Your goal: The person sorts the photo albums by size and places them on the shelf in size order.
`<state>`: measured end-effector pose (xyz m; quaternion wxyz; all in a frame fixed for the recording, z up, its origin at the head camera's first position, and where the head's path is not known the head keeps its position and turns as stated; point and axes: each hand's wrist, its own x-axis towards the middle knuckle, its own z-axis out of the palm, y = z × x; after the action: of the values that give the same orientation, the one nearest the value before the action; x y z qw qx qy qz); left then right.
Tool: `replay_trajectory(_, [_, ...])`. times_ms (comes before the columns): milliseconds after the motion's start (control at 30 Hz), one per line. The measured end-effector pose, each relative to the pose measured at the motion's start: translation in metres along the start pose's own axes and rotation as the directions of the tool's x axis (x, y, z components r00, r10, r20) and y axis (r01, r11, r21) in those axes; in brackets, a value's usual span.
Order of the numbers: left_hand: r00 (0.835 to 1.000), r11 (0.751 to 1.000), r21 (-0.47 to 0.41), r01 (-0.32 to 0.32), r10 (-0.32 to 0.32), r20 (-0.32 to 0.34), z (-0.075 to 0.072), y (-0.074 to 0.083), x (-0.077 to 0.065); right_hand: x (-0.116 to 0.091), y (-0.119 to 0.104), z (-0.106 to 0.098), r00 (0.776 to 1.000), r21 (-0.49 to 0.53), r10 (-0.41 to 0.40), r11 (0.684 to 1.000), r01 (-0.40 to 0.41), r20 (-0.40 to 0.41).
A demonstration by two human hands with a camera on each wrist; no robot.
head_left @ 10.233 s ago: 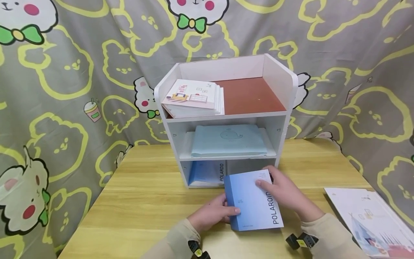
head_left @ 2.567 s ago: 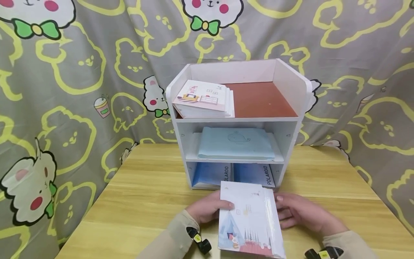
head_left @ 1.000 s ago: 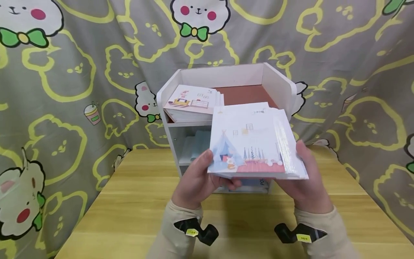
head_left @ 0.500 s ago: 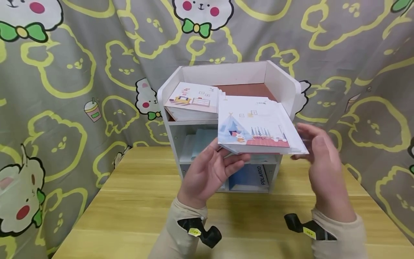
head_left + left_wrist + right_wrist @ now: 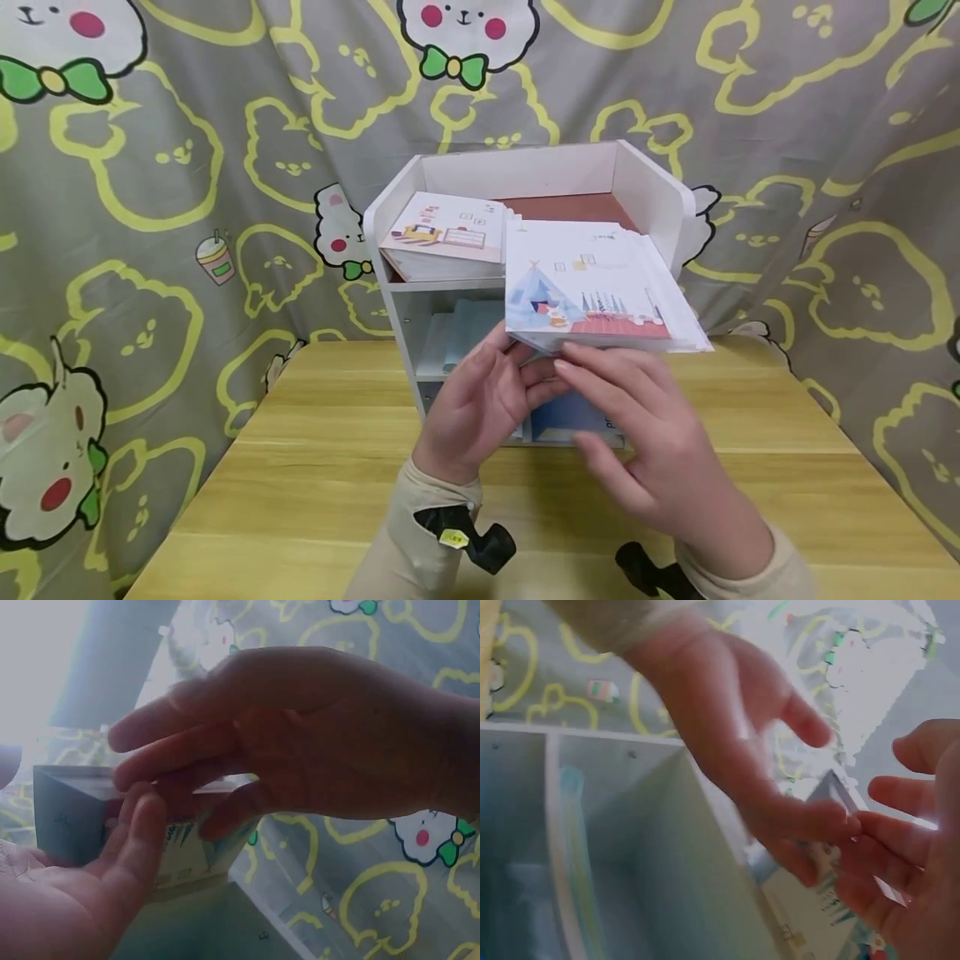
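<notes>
A stack of white books with a tent drawing (image 5: 585,283) lies on the right part of the shelf unit's top, its front end sticking out past the front edge. My left hand (image 5: 472,408) is palm up, with its fingertips under the stack's front left corner. My right hand (image 5: 660,442) has its fingers stretched toward the left, fingertips at the stack's lower front edge and close to the left fingers. Exact contact there is hard to tell. To the left sits another stack of white books (image 5: 450,229), slightly fanned.
The white shelf unit (image 5: 656,192) stands on a wooden table (image 5: 300,500) before a patterned grey curtain (image 5: 285,100). A light blue item (image 5: 476,321) lies on the middle shelf, partly hidden. A blue Polaroid album (image 5: 573,412) shows on the bottom shelf behind my hands.
Both hands raised the tent stack from above the table onto the top shelf. My right hand then left its right side and swung left to the front edge. My left hand has barely moved lately.
</notes>
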<state>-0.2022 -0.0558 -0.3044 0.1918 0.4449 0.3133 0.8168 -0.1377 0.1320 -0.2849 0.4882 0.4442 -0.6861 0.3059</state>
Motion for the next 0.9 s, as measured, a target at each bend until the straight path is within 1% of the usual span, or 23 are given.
replay_trajectory(100, [1.000, 0.999, 0.034, 0.006, -0.007, 0.012, 0.000, 0.000, 0.000, -0.004, 0.003, 0.007, 0.998, -0.041, 0.043, 0.998, -0.041, 0.050])
replay_trajectory(167, [1.000, 0.998, 0.068, 0.012, -0.012, 0.008, 0.000, 0.000, 0.000, -0.007, 0.007, 0.012, 0.993, -0.058, 0.082, 0.995, -0.077, 0.080])
replay_trajectory(233, [1.000, 0.993, 0.118, 0.020, -0.019, -0.014, 0.000, 0.001, -0.001, -0.011, 0.013, 0.016, 0.986, -0.079, 0.120, 0.991, -0.112, 0.115])
replay_trajectory(300, [0.998, 0.980, 0.197, 0.038, -0.027, -0.058, 0.000, 0.002, -0.002, -0.014, 0.020, 0.020, 0.979, -0.098, 0.146, 0.986, -0.133, 0.144])
replay_trajectory(333, [0.996, 0.964, 0.264, 0.046, -0.025, -0.081, 0.000, 0.002, -0.003, -0.015, 0.023, 0.022, 0.975, -0.103, 0.160, 0.984, -0.145, 0.156])
replay_trajectory(367, [0.994, 0.938, 0.343, 0.054, -0.018, -0.106, 0.001, 0.002, -0.004, -0.017, 0.026, 0.023, 0.971, -0.107, 0.172, 0.982, -0.155, 0.168])
replay_trajectory(400, [0.991, 0.896, 0.440, 0.059, -0.001, -0.131, 0.001, 0.002, -0.005, -0.018, 0.028, 0.023, 0.969, -0.106, 0.177, 0.981, -0.160, 0.173])
replay_trajectory(433, [0.989, 0.833, 0.550, 0.056, 0.029, -0.145, 0.002, 0.001, -0.006, -0.018, 0.031, 0.022, 0.970, -0.102, 0.177, 0.982, -0.162, 0.167])
replay_trajectory(467, [0.986, 0.745, 0.665, 0.048, 0.070, -0.150, 0.003, 0.000, -0.006, -0.019, 0.032, 0.020, 0.973, -0.095, 0.174, 0.982, -0.161, 0.149])
replay_trajectory(500, [0.983, 0.627, 0.778, 0.027, 0.127, -0.136, 0.003, 0.000, -0.007, -0.018, 0.034, 0.018, 0.978, -0.090, 0.167, 0.983, -0.157, 0.121])
replay_trajectory(533, [0.976, 0.494, 0.870, -0.003, 0.191, -0.105, 0.003, -0.001, -0.006, -0.017, 0.035, 0.015, 0.983, -0.090, 0.159, 0.984, -0.151, 0.090])
replay_trajectory(567, [0.965, 0.349, 0.937, -0.031, 0.256, -0.063, 0.004, -0.002, -0.006, -0.016, 0.036, 0.011, 0.988, -0.101, 0.152, 0.984, -0.147, 0.042])
replay_trajectory(600, [0.949, 0.205, 0.977, -0.061, 0.315, -0.007, 0.004, -0.003, -0.005, -0.015, 0.037, 0.006, 0.989, -0.114, 0.144, 0.983, -0.145, -0.015])
replay_trajectory(633, [0.930, 0.077, 0.993, -0.089, 0.363, 0.055, 0.004, -0.004, -0.005, -0.014, 0.038, 0.002, 0.988, -0.132, 0.139, 0.980, -0.148, -0.073])
replay_trajectory(667, [0.911, -0.036, 0.993, -0.113, 0.396, 0.118, 0.004, -0.005, -0.004, -0.013, 0.039, -0.003, 0.982, -0.151, 0.141, 0.976, -0.159, -0.124])
replay_trajectory(700, [0.893, -0.128, 0.982, -0.136, 0.413, 0.177, 0.004, -0.005, -0.003, -0.012, 0.040, -0.008, 0.975, -0.171, 0.148, 0.969, -0.176, -0.165])
replay_trajectory(733, [0.881, -0.195, 0.969, -0.153, 0.417, 0.223, 0.004, -0.005, -0.002, -0.012, 0.042, -0.013, 0.968, -0.191, 0.159, 0.962, -0.197, -0.194])
replay_trajectory(767, [0.875, -0.247, 0.955, -0.164, 0.411, 0.257, 0.004, -0.006, -0.002, -0.012, 0.043, -0.017, 0.960, -0.203, 0.172, 0.955, -0.217, -0.219])
replay_trajectory(800, [0.874, -0.278, 0.944, -0.175, 0.397, 0.279, 0.004, -0.006, -0.001, -0.012, 0.045, -0.020, 0.957, -0.213, 0.186, 0.948, -0.235, -0.224])
replay_trajectory(833, [0.877, -0.300, 0.937, -0.180, 0.382, 0.291, 0.004, -0.006, 0.000, -0.013, 0.046, -0.023, 0.954, -0.220, 0.203, 0.943, -0.251, -0.220])
replay_trajectory(867, [0.882, -0.316, 0.931, -0.182, 0.366, 0.296, 0.003, -0.007, 0.000, -0.014, 0.048, -0.025, 0.953, -0.225, 0.217, 0.938, -0.263, -0.210])
replay_trajectory(900, [0.888, -0.323, 0.929, -0.180, 0.353, 0.295, 0.003, -0.007, 0.000, -0.015, 0.050, -0.027, 0.953, -0.230, 0.227, 0.935, -0.271, -0.200])
